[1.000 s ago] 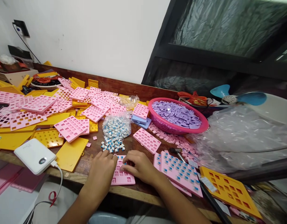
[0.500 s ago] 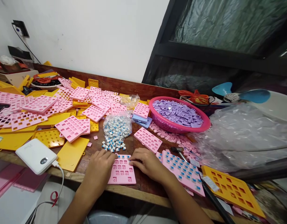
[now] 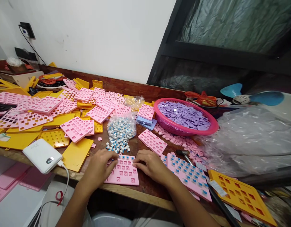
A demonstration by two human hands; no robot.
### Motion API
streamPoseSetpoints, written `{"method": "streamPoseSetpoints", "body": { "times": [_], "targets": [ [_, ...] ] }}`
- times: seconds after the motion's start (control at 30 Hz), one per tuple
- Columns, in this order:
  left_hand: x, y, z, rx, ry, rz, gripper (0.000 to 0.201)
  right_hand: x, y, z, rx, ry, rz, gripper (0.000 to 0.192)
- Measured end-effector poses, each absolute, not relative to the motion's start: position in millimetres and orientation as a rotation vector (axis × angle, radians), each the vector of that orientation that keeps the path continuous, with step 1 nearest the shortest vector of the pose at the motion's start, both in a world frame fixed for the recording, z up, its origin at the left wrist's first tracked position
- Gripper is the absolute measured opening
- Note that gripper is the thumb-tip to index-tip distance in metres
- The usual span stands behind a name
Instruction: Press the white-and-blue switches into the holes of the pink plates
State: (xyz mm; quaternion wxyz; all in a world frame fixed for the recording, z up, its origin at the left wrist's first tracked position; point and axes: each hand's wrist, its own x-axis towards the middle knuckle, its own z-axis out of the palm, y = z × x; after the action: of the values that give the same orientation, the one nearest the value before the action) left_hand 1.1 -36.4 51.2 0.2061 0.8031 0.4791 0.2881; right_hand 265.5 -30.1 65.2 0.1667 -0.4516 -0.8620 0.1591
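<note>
Pink plate [image 3: 123, 171]: flat at the bench's [image 3: 145, 189] near edge, between both hands.
Left hand [image 3: 98, 167]: fingers curled, resting on its left edge.
Right hand [image 3: 151, 164]: fingertips pressing its upper right corner; pinching anything, cannot tell.
Handling: judged light, stiff, perforated; take by edges.
Nearby: bag of blue switches [image 3: 121, 130].

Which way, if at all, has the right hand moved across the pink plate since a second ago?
Yes. The right hand has slid to the right: its fingertips were over the middle of the pink plate, and they are now at its upper right edge.
</note>
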Motion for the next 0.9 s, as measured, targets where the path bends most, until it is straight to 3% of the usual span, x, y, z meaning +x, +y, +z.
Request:
{"method": "streamPoseSetpoints", "body": {
  "times": [0.13, 0.3, 0.57, 0.9],
  "targets": [
    [-24, -22, 47, 2.194, 1.413, 1.014, 0.018, 273, -28, 70, -1.287, -2.411, 0.491, 0.015],
    [-27, -14, 39, 2.249, 1.405, 0.851, 0.027, 270, -22, 67, -1.289, -2.254, 0.462, 0.013],
    [-18, -13, 35, 2.267, 1.443, 0.757, 0.024, 251, -6, 41, -1.256, -2.357, 0.384, 0.042],
    [-22, -15, 36, 2.249, 1.325, 0.777, 0.022, 263, 0, 39, -1.486, -2.198, 0.395, 0.023]
  ]
}}
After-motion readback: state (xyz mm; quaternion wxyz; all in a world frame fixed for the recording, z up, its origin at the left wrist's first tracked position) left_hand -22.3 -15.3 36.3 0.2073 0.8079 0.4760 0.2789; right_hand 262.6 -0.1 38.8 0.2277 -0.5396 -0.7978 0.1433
